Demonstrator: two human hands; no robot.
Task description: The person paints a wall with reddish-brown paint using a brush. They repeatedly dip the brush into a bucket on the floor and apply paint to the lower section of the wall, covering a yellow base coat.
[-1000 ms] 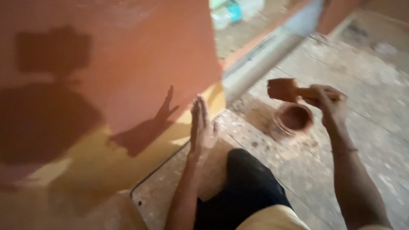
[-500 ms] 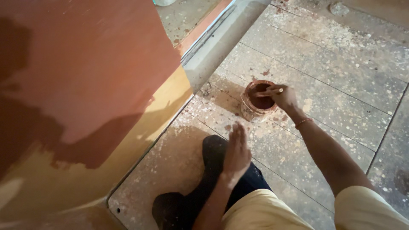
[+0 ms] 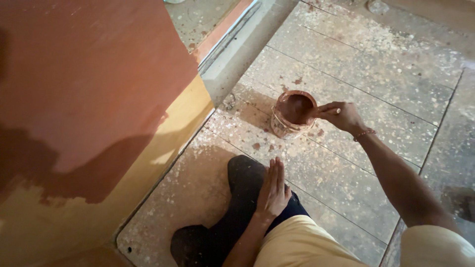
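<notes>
On the speckled floor (image 3: 346,64), mid-scene, stands the paint pot (image 3: 294,113). Right hand (image 3: 342,116) is at its right rim, fingers pinched together on a handle I can barely see. Left hand (image 3: 273,190) lies flat on a dark-clad knee (image 3: 242,178), fingers together. A tug at the rim could tip the pot — paint spills.

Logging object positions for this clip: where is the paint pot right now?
In the head view the paint pot stands on the speckled floor, centre-right, beside the painted board. The right hand reaches its rim, above the dark knee where the left hand rests.
</notes>
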